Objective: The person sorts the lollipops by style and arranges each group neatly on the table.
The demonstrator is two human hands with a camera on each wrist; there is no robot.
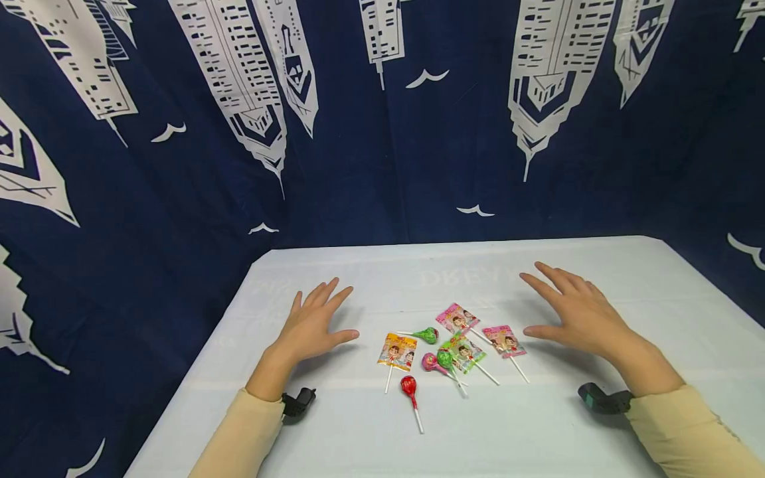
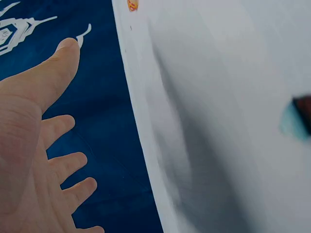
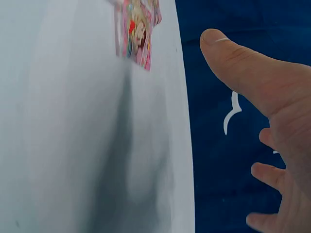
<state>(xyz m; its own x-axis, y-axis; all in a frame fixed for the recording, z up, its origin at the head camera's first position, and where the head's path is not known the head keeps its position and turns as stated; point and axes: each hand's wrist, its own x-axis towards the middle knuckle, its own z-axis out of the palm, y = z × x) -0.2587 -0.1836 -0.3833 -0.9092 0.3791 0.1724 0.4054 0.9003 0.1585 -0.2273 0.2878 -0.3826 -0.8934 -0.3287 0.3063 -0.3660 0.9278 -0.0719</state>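
Both hands hover over the white table with fingers spread, holding nothing. My left hand (image 1: 313, 325) is left of the lollipops, nearest the flat orange-wrapped lollipop (image 1: 397, 351). On the other side, my right hand (image 1: 582, 315) is nearest a flat pink-wrapped lollipop (image 1: 505, 340), whose wrapper also shows in the right wrist view. Another pink-wrapped lollipop (image 1: 457, 318) lies farther back, beside a flat green-wrapped one (image 1: 465, 352). Round lollipops lie among them: a green one (image 1: 428, 335), a pink one (image 1: 429, 362) and a second green one (image 1: 445, 358). Closest to me is a red round lollipop (image 1: 409, 385).
The white table (image 1: 346, 431) ends at a straight far edge. Behind it hangs a dark blue curtain (image 1: 382, 186) printed with white buildings and birds. Black wrist devices (image 1: 299, 402) are strapped at both cuffs, low over the tabletop.
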